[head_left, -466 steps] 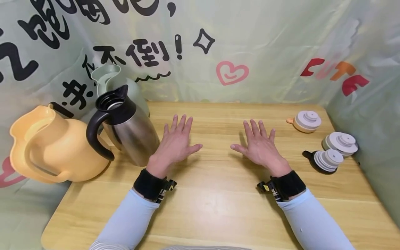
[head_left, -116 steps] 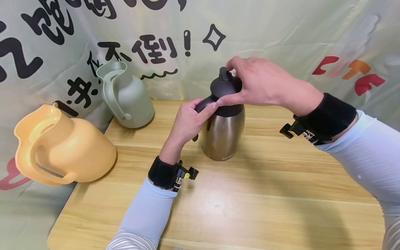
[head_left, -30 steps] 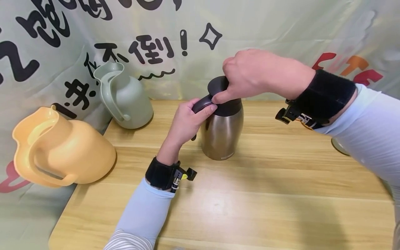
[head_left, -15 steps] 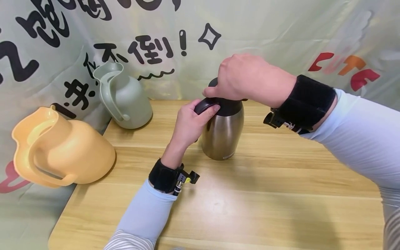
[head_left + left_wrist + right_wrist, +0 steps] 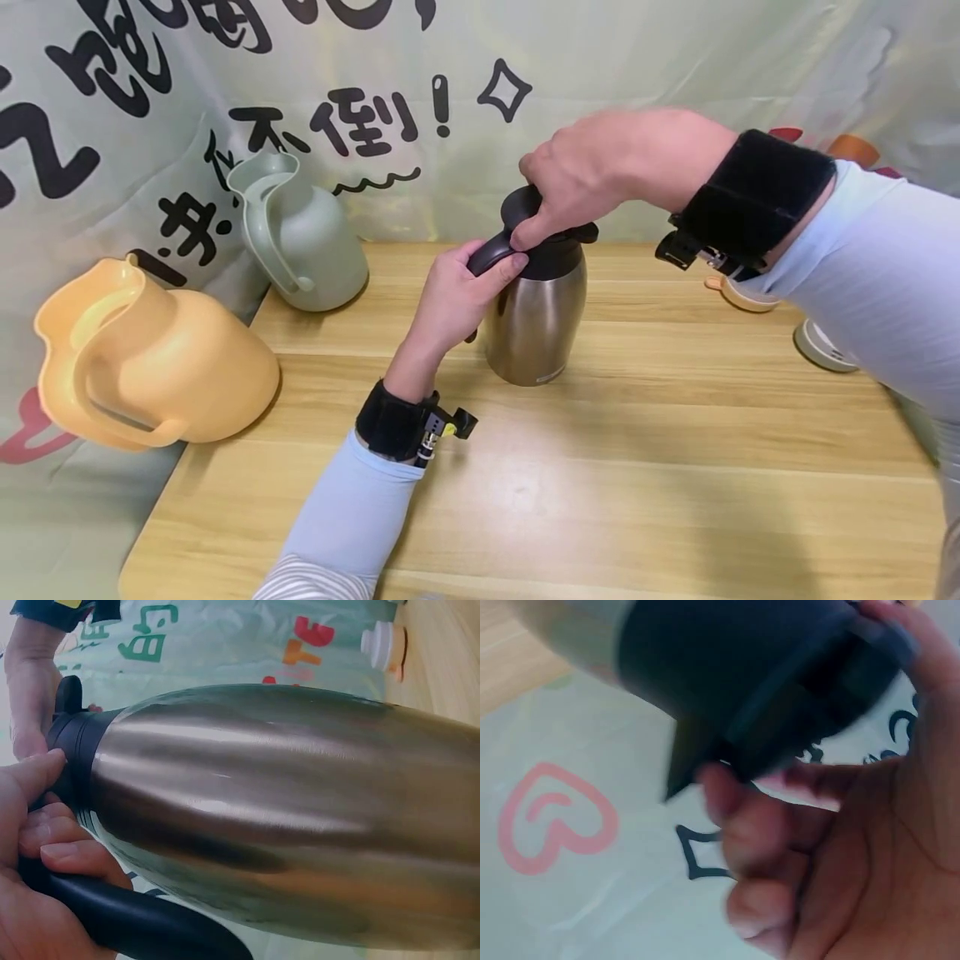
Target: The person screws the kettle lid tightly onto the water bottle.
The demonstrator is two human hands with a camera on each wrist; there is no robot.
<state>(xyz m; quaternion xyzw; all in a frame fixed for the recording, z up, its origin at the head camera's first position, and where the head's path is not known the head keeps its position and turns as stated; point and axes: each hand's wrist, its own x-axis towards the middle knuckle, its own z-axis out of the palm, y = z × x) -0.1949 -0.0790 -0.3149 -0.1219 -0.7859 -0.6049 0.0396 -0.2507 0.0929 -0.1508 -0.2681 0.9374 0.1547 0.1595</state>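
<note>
A steel vacuum jug (image 5: 536,325) with a black collar stands upright at the middle of the table. My left hand (image 5: 457,292) grips its black handle (image 5: 142,915), the thumb lying along the top. From above, my right hand (image 5: 596,171) holds the black lid (image 5: 519,205) seated in the jug's mouth, thumb on the near side. The black spout tip (image 5: 585,233) points to the right. In the right wrist view the curled fingers (image 5: 757,825) are at the rim of the blurred black top (image 5: 780,690). Part of the lid is hidden under my right hand.
On the left stand an orange jug (image 5: 202,358) and, behind it, a pale green jug (image 5: 322,250), both lidless. An orange lid (image 5: 750,298) and a green-edged lid (image 5: 821,346) lie at the right, partly covered by my right arm. A printed curtain (image 5: 637,67) hangs behind.
Since the first frame, the steel jug has moved from the left to the middle, and its lid is on. Lately my right hand twisted across the lid and back; my left hand kept its grip.
</note>
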